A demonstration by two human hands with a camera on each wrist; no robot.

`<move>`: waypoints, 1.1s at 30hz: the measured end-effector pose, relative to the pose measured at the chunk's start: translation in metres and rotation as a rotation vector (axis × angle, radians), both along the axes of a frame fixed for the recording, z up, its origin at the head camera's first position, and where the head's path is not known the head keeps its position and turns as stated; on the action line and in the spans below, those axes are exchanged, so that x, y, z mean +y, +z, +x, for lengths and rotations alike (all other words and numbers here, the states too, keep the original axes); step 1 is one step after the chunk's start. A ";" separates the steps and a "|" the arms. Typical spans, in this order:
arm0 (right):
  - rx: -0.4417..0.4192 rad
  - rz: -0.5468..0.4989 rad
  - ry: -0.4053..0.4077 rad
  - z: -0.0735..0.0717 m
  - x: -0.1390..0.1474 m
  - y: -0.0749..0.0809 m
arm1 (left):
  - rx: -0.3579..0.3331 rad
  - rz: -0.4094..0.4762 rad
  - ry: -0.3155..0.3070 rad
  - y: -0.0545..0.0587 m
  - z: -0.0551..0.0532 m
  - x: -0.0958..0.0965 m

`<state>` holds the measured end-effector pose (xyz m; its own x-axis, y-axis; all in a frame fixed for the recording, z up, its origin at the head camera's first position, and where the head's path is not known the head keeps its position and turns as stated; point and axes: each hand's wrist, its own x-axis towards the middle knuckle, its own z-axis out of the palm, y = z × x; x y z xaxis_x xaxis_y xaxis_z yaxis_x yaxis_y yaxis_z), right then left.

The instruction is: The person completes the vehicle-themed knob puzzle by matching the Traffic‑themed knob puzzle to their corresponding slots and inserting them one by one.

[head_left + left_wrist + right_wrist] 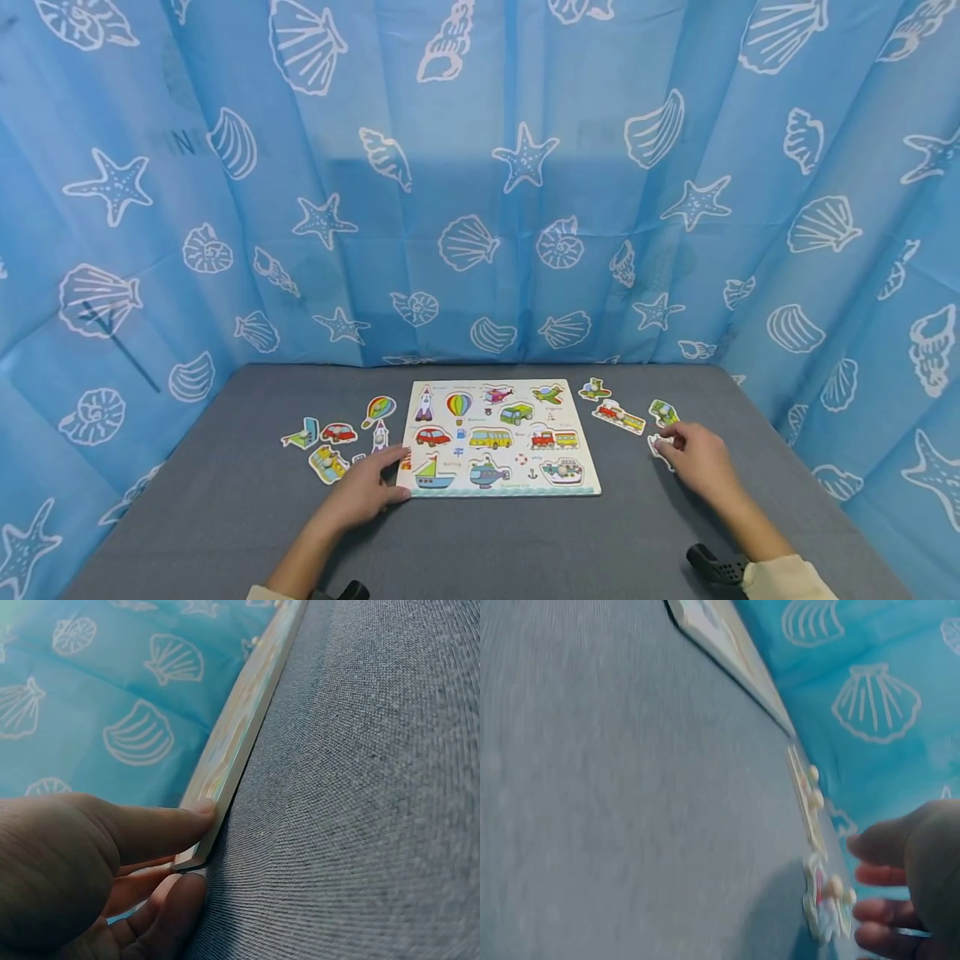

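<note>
A flat puzzle board [588, 477] printed with vehicles lies on the grey table. My left hand [365, 489] grips its near left corner; in the left wrist view the thumb [169, 829] presses along the board's edge [244, 746], fingers curled at the corner. Out to the right, my right hand [697, 457] hovers over a small white-edged puzzle piece [654, 447], mostly covered by the fingers in the head view. The right wrist view shows those fingers [885, 911] loosely bent and apart, beside a knobbed piece [825, 904].
Right of the board lie a green truck piece [663, 412], a train piece [619, 417] and a plane piece [594, 389]. At left are balloon [379, 408], rocket [381, 435], red car [338, 432], sailboat [302, 436] and yellow bus [327, 464] pieces. A blue shell-print curtain [465, 317] hangs behind.
</note>
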<state>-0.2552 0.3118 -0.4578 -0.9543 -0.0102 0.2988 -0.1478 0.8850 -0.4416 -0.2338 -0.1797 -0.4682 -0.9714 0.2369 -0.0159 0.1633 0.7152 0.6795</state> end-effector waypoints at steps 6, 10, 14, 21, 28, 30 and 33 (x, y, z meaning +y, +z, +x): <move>-0.104 0.075 -0.082 0.001 0.015 -0.002 | 0.024 -0.021 -0.004 -0.002 0.000 -0.002; -0.094 0.065 -0.090 0.000 0.017 -0.006 | 0.035 -0.022 -0.008 -0.002 0.000 -0.003; -0.074 0.055 -0.086 -0.001 0.016 -0.010 | 0.044 -0.017 -0.016 -0.002 0.001 -0.003; -0.036 0.057 -0.037 -0.005 0.015 -0.014 | 0.062 -0.035 -0.015 -0.002 0.001 0.000; -0.060 0.051 -0.008 -0.011 0.012 -0.005 | 0.043 -0.040 -0.004 0.000 0.001 0.002; -0.071 0.054 0.002 -0.013 0.009 -0.001 | 0.038 -0.039 -0.003 0.000 0.002 0.002; -0.071 0.048 0.018 -0.018 0.005 0.005 | 0.029 -0.037 -0.002 0.000 0.002 0.001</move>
